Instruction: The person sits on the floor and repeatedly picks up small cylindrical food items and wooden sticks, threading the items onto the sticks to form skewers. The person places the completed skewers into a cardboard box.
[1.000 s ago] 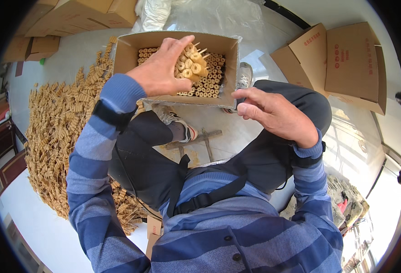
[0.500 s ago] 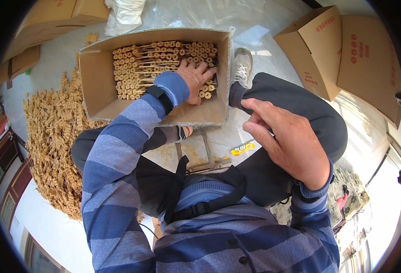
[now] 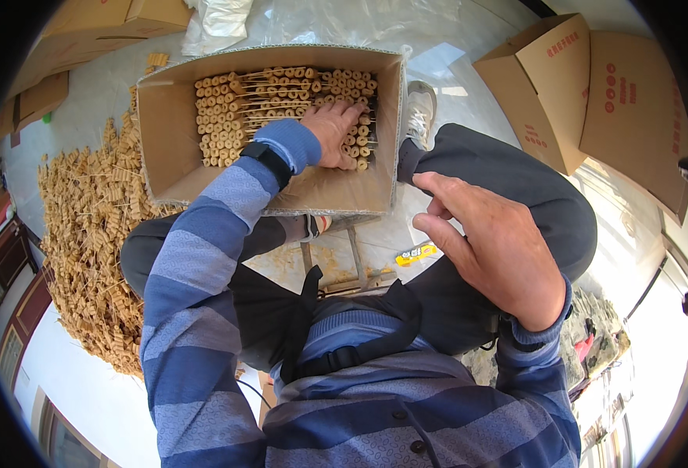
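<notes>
Rows of skewers [image 3: 220, 129], each with tan ring-like rolls on a thin stick, lie stacked inside an open cardboard box [image 3: 336, 191] in front of me. My left hand [image 3: 331, 132] reaches into the box and rests on the right-hand part of the stack, its fingers stretched over the roll ends; the fingertips are partly out of sight among them. I hold my right hand [image 3: 496, 242] in the air over my right thigh, thumb and forefinger apart, with nothing visible in it. Its other fingers are mostly hidden behind the palm.
A large heap of similar skewers [image 3: 94, 257] covers the floor at left. Cardboard boxes [image 3: 535, 86] stand at the far right, with more cartons [image 3: 110, 39] at the far left. A white plastic bag [image 3: 217, 23] lies behind the box. A yellow object [image 3: 416, 254] sits between my legs.
My left hand has shifted slightly within the box, and its spread fingers have drawn closer together over the skewers. My right hand has hardly moved.
</notes>
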The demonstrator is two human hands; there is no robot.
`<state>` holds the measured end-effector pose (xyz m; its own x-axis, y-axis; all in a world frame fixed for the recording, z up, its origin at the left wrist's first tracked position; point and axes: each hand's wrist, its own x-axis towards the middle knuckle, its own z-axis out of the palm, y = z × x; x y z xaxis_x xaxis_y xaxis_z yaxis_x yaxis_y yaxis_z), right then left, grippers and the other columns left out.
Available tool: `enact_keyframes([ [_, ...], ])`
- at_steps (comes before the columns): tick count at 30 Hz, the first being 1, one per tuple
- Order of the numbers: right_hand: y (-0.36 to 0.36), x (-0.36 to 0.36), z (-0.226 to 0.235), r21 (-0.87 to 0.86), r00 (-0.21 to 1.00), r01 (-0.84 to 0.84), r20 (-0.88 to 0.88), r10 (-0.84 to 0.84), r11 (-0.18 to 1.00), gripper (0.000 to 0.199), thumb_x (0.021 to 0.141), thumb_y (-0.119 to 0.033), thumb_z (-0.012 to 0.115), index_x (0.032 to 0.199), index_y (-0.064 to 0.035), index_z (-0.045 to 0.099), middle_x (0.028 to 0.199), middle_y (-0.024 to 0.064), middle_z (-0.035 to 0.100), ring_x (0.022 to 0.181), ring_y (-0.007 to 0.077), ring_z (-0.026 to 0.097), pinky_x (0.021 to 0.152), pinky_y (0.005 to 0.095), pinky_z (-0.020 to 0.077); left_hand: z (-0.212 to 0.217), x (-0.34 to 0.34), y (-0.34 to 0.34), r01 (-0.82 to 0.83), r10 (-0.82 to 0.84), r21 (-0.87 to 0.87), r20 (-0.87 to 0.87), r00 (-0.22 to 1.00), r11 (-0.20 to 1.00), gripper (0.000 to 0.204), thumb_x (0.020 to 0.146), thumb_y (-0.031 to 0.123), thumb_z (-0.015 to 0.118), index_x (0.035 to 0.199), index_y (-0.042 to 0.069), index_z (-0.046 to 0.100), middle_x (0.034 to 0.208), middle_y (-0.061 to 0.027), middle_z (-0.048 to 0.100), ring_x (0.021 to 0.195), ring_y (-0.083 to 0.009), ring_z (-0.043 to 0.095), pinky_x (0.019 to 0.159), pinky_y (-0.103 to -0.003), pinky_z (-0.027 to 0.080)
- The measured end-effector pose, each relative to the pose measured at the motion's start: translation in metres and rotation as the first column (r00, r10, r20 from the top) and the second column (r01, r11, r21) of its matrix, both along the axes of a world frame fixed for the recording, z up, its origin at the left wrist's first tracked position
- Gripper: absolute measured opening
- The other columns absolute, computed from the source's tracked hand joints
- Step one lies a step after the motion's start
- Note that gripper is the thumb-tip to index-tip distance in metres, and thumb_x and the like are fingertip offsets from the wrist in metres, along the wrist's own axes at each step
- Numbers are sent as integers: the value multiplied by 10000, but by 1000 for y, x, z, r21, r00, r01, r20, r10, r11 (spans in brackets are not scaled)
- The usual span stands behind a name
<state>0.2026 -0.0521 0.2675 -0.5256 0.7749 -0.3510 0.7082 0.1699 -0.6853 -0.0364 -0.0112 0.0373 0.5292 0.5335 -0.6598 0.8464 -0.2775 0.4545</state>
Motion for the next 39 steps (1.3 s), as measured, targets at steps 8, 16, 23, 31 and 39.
enact_keyframes([
  [8, 1, -5, 1, 0, 1000, -6, 18, 6, 1000, 373, 934, -168, 683, 1279, -45, 610, 891, 94, 667, 834, 298, 665, 741, 378, 523, -19, -17, 10, 34, -42, 53, 148, 988, 998, 592, 848, 193, 746, 1377, 21, 544, 1327, -226, 578, 1289, -407, 508, 1100, -452, 416],
  [16, 2, -18, 7, -25, 999, -19, 45, 20, 999, 334, 951, -172, 661, 1260, -54, 616, 888, 127, 663, 818, 320, 657, 735, 386, 516, -29, -15, 3, 15, -28, 113, 116, 993, 994, 624, 794, 183, 762, 1364, 36, 554, 1313, -230, 585, 1261, -400, 538, 1065, -465, 456],
  [23, -1, -37, 5, -60, 995, -33, 92, 39, 998, 298, 969, -219, 643, 1212, -48, 625, 927, 193, 691, 846, 382, 668, 744, 414, 521, 89, -27, -3, -230, 164, 294, 233, 959, 928, 466, 860, 216, 709, 1263, 28, 567, 1267, -210, 586, 1195, -397, 573, 1025, -470, 476],
  [31, -11, -72, -7, -325, 999, -43, -29, 36, 945, 338, 1054, -225, 544, 1299, 3, 595, 925, 80, 687, 868, 146, 658, 788, 293, 528, 258, -259, -180, -908, 476, 282, 781, 404, 309, 490, 995, 275, 645, 1401, 31, 520, 1255, -126, 645, 1116, -198, 641, 958, -330, 521],
  [39, -57, -128, 8, -407, 982, -117, -185, 43, 906, 349, 1073, -244, 514, 1319, -4, 578, 949, 84, 685, 903, 162, 663, 843, 294, 538, 72, -343, -467, -778, 713, -62, 360, -602, -626, 489, 935, 245, 701, 1341, 7, 566, 1081, -106, 692, 873, -155, 662, 775, -278, 563],
])
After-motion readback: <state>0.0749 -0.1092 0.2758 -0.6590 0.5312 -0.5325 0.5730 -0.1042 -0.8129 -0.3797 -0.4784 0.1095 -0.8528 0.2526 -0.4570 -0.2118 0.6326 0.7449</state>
